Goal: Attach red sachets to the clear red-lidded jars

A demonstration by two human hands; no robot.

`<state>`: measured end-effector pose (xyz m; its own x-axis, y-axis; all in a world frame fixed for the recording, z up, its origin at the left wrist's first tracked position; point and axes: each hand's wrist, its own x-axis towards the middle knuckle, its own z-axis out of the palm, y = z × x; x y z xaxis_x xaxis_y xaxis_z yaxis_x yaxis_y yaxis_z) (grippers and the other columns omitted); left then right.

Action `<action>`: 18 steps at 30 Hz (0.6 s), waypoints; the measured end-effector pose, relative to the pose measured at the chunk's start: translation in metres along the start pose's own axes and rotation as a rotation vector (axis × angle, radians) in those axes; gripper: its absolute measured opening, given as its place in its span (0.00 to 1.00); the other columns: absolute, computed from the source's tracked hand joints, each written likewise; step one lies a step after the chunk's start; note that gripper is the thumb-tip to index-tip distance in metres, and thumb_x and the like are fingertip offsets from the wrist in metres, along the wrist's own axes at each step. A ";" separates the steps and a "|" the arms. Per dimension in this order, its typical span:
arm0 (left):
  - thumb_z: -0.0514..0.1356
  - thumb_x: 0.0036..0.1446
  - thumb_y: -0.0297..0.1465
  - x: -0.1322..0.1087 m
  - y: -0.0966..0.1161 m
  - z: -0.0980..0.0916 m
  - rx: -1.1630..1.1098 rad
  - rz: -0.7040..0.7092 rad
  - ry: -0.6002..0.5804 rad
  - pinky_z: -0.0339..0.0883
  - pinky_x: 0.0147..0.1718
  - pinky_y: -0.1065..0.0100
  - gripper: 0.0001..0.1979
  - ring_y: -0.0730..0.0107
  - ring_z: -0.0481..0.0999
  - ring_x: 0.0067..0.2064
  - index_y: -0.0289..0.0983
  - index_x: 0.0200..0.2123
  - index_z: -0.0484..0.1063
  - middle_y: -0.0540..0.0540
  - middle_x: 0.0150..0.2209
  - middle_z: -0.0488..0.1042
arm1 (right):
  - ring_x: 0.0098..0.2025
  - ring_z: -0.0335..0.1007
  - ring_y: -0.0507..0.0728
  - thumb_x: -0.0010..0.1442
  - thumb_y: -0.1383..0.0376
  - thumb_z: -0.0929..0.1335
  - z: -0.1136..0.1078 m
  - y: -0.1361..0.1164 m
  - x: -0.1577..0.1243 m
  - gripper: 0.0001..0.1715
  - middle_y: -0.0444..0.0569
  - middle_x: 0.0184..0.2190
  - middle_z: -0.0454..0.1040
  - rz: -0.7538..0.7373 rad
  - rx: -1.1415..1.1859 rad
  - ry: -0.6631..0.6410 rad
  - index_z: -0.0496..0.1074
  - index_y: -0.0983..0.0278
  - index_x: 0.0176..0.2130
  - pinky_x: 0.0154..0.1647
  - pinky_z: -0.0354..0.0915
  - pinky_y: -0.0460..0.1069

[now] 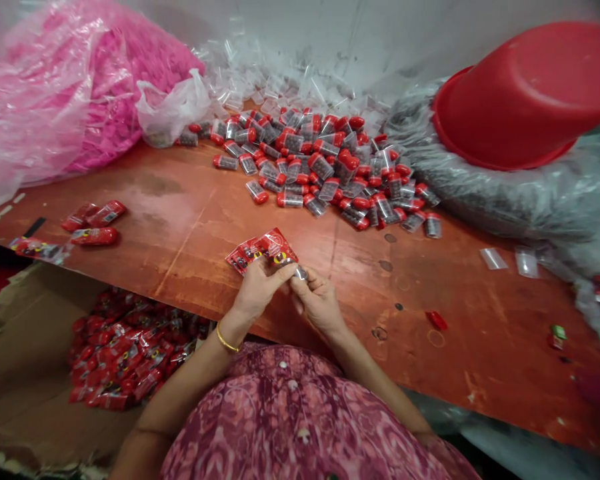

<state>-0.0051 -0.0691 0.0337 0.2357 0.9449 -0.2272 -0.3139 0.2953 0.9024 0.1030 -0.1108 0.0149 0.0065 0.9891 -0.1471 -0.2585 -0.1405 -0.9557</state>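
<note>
My left hand (259, 288) is closed on flat red printed wrappers (276, 244), fanned out beyond the fingers above the table. At the wrappers' near right corner, my right hand (316, 297) pinches a small clear-and-dark tube (301, 272), mostly covered by the fingers. The two hands meet there, thumbs almost touching. Whether the tube is inside a wrapper's mouth I cannot tell. Beyond the hands lies a wide heap of clear tubes with red caps and dark contents (321, 165).
At left on the table (190, 220) lie several filled red packets (94, 236). Below the edge, a cardboard box (25, 373) holds many more. A pink-filled bag (130, 73) stands back left; a red bucket (520, 100) rests upside down on a plastic sack (500, 193) at right.
</note>
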 end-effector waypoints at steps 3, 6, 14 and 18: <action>0.67 0.43 0.38 -0.003 -0.001 0.001 -0.034 -0.002 -0.011 0.65 0.29 0.72 0.13 0.72 0.72 0.28 0.34 0.30 0.76 0.47 0.27 0.75 | 0.11 0.53 0.44 0.44 0.46 0.71 -0.003 -0.004 0.002 0.23 0.38 0.17 0.68 0.026 0.002 0.018 0.67 0.62 0.27 0.10 0.51 0.42; 0.67 0.42 0.41 -0.007 -0.005 0.004 -0.078 -0.092 -0.066 0.64 0.26 0.71 0.15 0.72 0.70 0.25 0.33 0.25 0.74 0.49 0.22 0.72 | 0.12 0.55 0.46 0.40 0.48 0.74 -0.003 -0.002 0.006 0.24 0.37 0.13 0.65 0.016 -0.045 0.043 0.64 0.62 0.20 0.12 0.52 0.43; 0.70 0.34 0.43 -0.017 0.014 -0.032 0.026 -0.184 0.095 0.69 0.38 0.64 0.22 0.61 0.76 0.35 0.33 0.30 0.76 0.44 0.29 0.78 | 0.18 0.54 0.47 0.46 0.45 0.70 0.011 -0.002 0.031 0.27 0.39 0.14 0.63 -0.257 -0.530 -0.087 0.64 0.63 0.16 0.20 0.52 0.43; 0.67 0.35 0.48 -0.025 0.038 -0.094 0.500 -0.107 0.504 0.66 0.45 0.52 0.23 0.48 0.75 0.42 0.37 0.31 0.74 0.45 0.30 0.78 | 0.35 0.67 0.57 0.57 0.47 0.63 -0.035 -0.028 0.075 0.23 0.52 0.31 0.75 -0.479 -1.024 0.114 0.73 0.63 0.33 0.39 0.63 0.52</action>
<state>-0.1096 -0.0680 0.0395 -0.2494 0.9003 -0.3566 0.1746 0.4040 0.8979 0.1443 -0.0341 0.0220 -0.0067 0.9483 0.3173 0.7051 0.2295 -0.6710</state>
